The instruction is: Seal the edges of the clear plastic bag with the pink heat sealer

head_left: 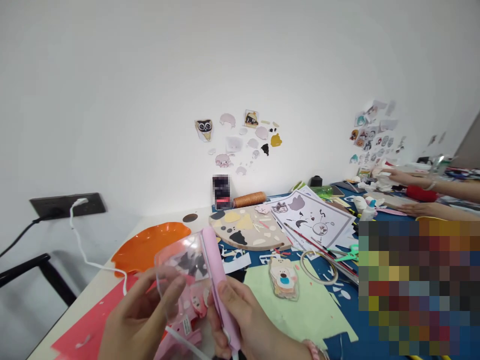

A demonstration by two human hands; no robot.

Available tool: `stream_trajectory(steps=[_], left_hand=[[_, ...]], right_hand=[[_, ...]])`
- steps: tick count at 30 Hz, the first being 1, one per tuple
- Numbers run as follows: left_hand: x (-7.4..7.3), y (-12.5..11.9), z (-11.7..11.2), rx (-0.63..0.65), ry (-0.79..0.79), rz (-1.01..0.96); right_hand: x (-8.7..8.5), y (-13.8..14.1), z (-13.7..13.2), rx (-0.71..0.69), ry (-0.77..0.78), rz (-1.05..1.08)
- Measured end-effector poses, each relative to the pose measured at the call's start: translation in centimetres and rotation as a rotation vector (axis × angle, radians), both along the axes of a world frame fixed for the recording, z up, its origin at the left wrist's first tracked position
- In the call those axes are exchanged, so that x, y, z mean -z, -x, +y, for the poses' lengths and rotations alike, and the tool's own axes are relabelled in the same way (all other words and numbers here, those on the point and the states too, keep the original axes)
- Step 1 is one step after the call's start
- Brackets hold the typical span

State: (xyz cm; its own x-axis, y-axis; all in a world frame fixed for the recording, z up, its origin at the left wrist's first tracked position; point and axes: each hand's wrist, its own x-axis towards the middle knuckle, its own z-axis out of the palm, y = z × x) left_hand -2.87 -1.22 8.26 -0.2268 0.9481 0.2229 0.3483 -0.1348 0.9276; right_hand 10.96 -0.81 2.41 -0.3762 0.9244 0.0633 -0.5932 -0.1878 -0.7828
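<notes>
Plastic [173, 252] looks light and slick, best held by its edge, left grip [140, 310] pinching it, right grip [245, 310] clasping a pink bar [213, 250].

White table [93, 296] bears orange tray [146, 246], red sheet [92, 322].

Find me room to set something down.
Mostly bare: the green sheet right of the bear piece, between right hand and tape roll; a narrow white table strip left of the red sheet. Crowded: the board with cutouts, and around the scissors.
</notes>
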Motion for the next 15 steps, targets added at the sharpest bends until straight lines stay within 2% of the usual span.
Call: stream_trajectory(steps=[3, 11, 15], left_hand=[[0.7, 0.2, 0.4, 0.024, 0.005, 0.029], [2.6, 0.1, 1.3, 0.117, -0.117, 0.048], [2.7, 0.4, 1.6, 0.166, -0.098, 0.137]], right_hand=[[0.0, 0.1, 0.0, 0.002, -0.019, -0.007], [0.5, 0.2, -0.2, 0.011, -0.005, 0.019], [0.0, 0.1, -0.5, 0.033, 0.065, 0.031]])
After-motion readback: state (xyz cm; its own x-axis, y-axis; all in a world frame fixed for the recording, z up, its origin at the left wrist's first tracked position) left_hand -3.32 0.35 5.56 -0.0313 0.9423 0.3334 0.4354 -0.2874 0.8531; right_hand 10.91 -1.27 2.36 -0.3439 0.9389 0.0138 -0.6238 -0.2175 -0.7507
